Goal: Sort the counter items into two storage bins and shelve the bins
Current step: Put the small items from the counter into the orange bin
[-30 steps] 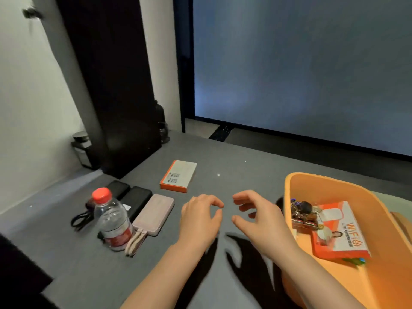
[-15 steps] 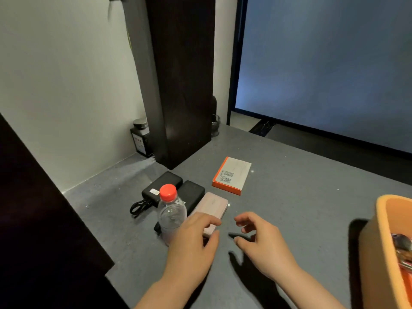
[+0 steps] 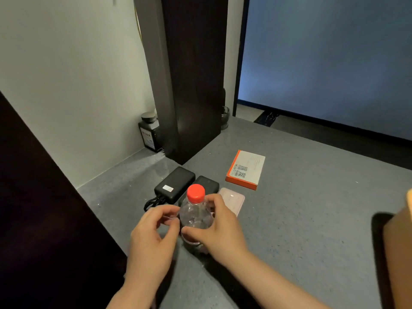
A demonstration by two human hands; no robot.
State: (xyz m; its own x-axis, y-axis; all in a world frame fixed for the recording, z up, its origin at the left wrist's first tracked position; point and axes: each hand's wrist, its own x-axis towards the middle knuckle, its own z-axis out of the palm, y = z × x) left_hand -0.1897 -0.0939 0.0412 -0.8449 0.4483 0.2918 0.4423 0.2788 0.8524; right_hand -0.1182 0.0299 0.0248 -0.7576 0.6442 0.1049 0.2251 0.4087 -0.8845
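A clear water bottle [image 3: 195,214] with a red cap stands upright on the grey counter [image 3: 301,219]. My right hand [image 3: 219,228] wraps it from the right, thumb across its lower front and fingers behind it. My left hand [image 3: 153,235] hovers curled at the bottle's left side, fingertips close to it, holding nothing. Behind the bottle lie a black power bank [image 3: 175,182] with a cable, a second black power bank [image 3: 207,181] and a pink power bank [image 3: 234,199]. Farther back lies an orange-and-white box [image 3: 246,169]. The orange bin [image 3: 399,246] shows only at the right edge.
A dark pillar [image 3: 194,85] rises from the counter's back left, with a dark jar [image 3: 149,132] beside it against the white wall. A dark panel [image 3: 33,208] bounds the counter on the left. A large blue-grey screen [image 3: 323,59] stands behind.
The view has swung left, leaving the orange bin almost out of frame. Both hands moved left to the bottle, and my right hand has closed around it.
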